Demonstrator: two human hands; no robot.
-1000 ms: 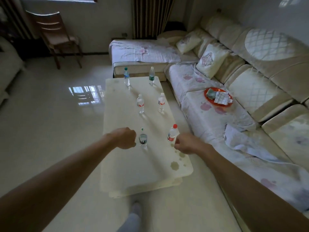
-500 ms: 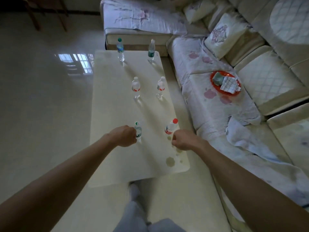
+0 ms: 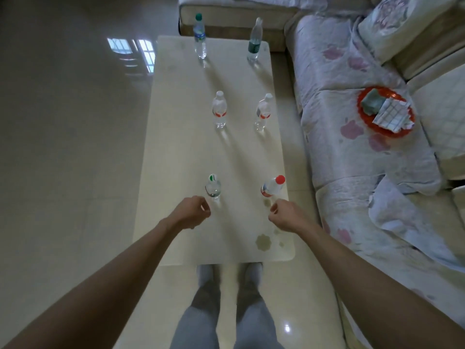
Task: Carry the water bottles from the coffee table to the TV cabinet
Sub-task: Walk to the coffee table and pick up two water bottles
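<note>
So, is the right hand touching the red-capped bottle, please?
Cannot tell: in the head view the right hand sits right at the base of the red-capped bottle, neither gap nor contact plain.

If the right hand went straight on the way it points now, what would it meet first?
Most likely the red-capped bottle, standing just ahead of the right hand near the right edge of the coffee table. They look apart, though depth from above is unclear.
</note>
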